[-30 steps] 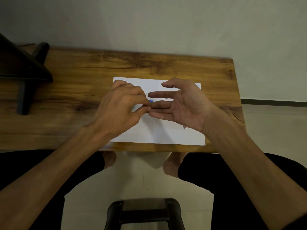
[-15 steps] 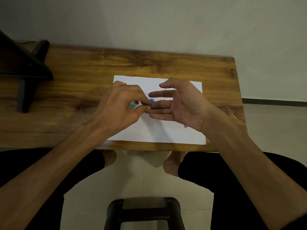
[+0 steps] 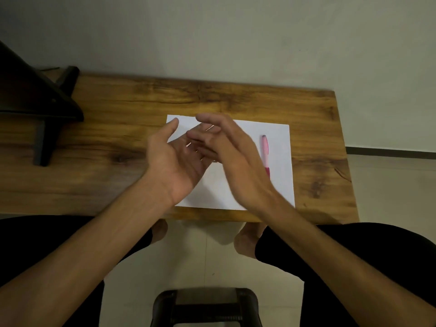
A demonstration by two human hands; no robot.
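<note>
Hands above paper sheet (image 3: 278,185) on table (image 3: 118,114): left hand (image 3: 179,161) palm-up, fingers open; right hand (image 3: 233,156), blurred, fingers loosely extended across them. Pink pen (image 3: 265,153) lies on sheet's right part.

My left hand (image 3: 179,161) is turned palm up and inward, thumb (image 3: 174,125) raised, fingers reaching out nearly straight toward the right. My right hand (image 3: 233,154) lies across them with its back to the camera, smeared by motion. Its fingers (image 3: 208,119) bend loosely over the left ones, and I cannot tell whether they pinch anything. The wrists sit close together, and my bare left forearm (image 3: 94,244) and right forearm (image 3: 330,251) run in from the lower corners, converging.
</note>
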